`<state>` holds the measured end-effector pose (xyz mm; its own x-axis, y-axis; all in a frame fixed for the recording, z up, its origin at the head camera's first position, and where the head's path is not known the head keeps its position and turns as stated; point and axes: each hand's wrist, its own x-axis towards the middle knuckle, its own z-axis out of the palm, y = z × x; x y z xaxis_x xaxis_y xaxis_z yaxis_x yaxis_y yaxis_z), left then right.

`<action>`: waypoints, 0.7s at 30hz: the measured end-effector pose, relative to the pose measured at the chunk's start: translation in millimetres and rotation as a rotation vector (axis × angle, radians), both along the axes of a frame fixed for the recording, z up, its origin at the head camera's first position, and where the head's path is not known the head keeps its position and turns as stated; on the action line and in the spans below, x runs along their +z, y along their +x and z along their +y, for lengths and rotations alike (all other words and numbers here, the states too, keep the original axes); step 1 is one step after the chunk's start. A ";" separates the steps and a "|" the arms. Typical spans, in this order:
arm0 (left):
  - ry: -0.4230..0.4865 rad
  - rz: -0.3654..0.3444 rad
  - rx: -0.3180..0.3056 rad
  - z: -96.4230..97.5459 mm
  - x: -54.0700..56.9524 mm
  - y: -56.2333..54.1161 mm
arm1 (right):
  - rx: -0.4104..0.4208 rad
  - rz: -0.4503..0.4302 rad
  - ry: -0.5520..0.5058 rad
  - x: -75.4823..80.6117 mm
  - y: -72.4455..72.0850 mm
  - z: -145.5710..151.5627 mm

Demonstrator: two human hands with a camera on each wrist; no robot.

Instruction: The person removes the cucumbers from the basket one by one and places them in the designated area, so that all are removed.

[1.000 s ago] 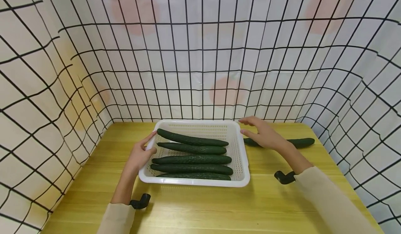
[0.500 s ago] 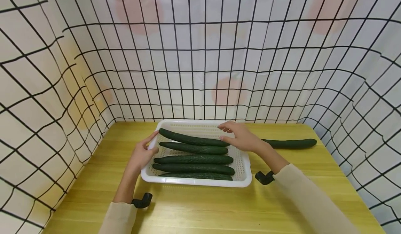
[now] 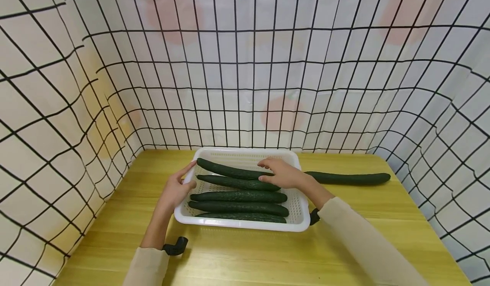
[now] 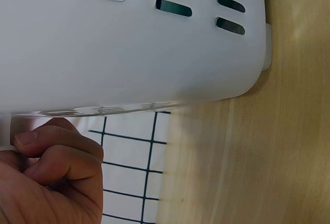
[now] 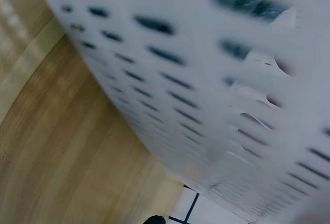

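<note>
A white plastic basket (image 3: pixel 245 225) with slotted walls stands on the table, several dark green cucumbers lying crosswise in it. My left hand (image 3: pixel 174 192) holds its left rim, fingers curled in the left wrist view beside the basket wall (image 4: pixel 103 64). Over the basket's right side, my right hand (image 3: pixel 285 174) reaches in, thumb and fingers spread about the right end of the farthest cucumber (image 3: pixel 226 169). That end is hidden beneath the hand. The right wrist view has only the slotted wall (image 5: pixel 206 69), blurred, with no fingers clearly seen.
Another cucumber (image 3: pixel 352 178) lies on the wooden table (image 3: pixel 245 260) right of the basket, partly behind my right forearm. Black wire mesh (image 3: pixel 252 90) stands at the back and both sides of the table, with pale sheeting behind it.
My right hand has moved left from above the lone cucumber, across the basket's right rim, and lower toward the farthest cucumber's end. My left hand stays on the rim.
</note>
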<state>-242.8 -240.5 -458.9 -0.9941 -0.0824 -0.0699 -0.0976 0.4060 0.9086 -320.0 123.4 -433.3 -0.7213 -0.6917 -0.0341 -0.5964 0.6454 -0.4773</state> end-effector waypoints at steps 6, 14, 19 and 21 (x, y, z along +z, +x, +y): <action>0.009 0.001 -0.015 0.7 0.9 1.4 | -0.017 -0.036 0.118 -11.8 -4.8 -6.4; 0.009 0.004 -0.019 2.2 6.1 2.7 | -0.021 -0.006 0.231 -14.6 -7.3 -13.5; -0.016 0.002 -0.004 1.9 5.6 1.6 | -0.022 0.024 0.256 -17.0 -9.4 -16.2; -0.019 0.003 -0.002 1.4 5.2 1.5 | -0.018 0.025 0.252 -18.6 -10.0 -16.8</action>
